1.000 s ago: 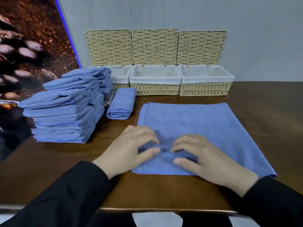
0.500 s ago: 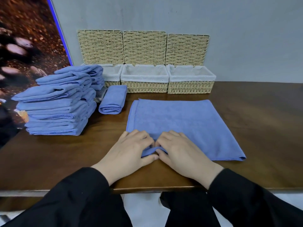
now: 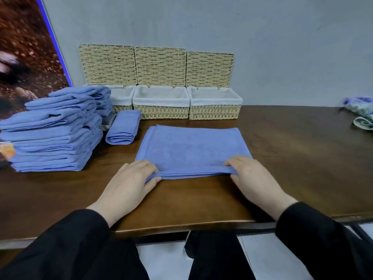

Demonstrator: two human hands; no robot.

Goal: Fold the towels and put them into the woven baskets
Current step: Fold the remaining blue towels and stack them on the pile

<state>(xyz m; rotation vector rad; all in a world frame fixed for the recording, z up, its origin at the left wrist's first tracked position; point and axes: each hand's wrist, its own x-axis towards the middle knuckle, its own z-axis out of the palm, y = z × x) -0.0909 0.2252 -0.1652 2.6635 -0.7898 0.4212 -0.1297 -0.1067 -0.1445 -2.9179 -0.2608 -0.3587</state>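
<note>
Blue towel flat before baskets

The blue towel and the stacked towels are soft matt terry cloth, the baskets coarse woven straw lined with pale fabric, the tabletop dark polished wood with a slight sheen.

Hands are moving apart along the towel's near edge: left hand now pinching the near-left corner, right hand the near-right corner. Both were together at mid-edge earlier. Near edge is now doubled into a fold.
</note>
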